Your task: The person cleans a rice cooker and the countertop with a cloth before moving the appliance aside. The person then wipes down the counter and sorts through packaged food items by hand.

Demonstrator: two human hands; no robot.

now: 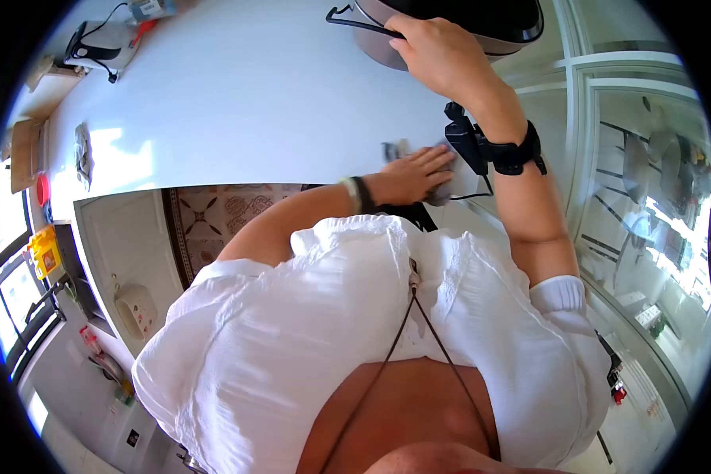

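Observation:
My right hand (446,59) is closed around a thin black cord-like piece with a hooked end (341,14). It is beside a rounded appliance (383,49) with a dark glossy top and a pinkish-grey side, partly cut off by the frame. Whether the black piece is joined to the appliance is hidden. My left hand (411,178) lies palm down, fingers stretched out, on a grey cloth (441,193) at the counter's near right part. The cloth is partly under the fingers and a little blurred.
The white counter (253,103) spreads ahead. An electric kettle (107,47) with a cord stands at its far left, and a crumpled grey cloth (83,156) lies at the left edge. A glass-paned frame (573,118) borders the right. A black device is strapped to my right wrist (509,150).

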